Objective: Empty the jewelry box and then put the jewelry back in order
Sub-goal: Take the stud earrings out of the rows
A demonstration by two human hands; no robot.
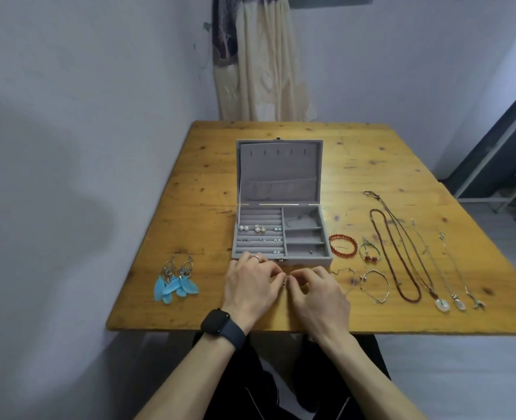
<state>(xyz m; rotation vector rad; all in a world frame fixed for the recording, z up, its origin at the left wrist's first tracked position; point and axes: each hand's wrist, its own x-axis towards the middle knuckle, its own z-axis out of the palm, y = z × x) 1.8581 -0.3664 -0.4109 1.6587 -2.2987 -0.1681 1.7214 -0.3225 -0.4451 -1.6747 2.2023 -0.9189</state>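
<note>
A grey velvet jewelry box (281, 259) lies open mid-table, lid flat behind it. Several small stud earrings (259, 228) sit in its left ring rolls; the right compartments look nearly bare. Just in front of the box, my left hand (250, 283) and my right hand (317, 289) meet, fingertips pinching a tiny metal piece (285, 281) between them. Blue feather earrings (176, 283) lie to the left. A red bead bracelet (343, 244), a thin chain bracelet (375, 286) and several necklaces (402, 253) lie in a row to the right.
The wooden table (190, 298) stands against a pale wall, its near edge just under my wrists. A cream curtain (263, 62) hangs behind it. A black watch is on my left wrist, a ring on a left finger. My dark-trousered legs show below.
</note>
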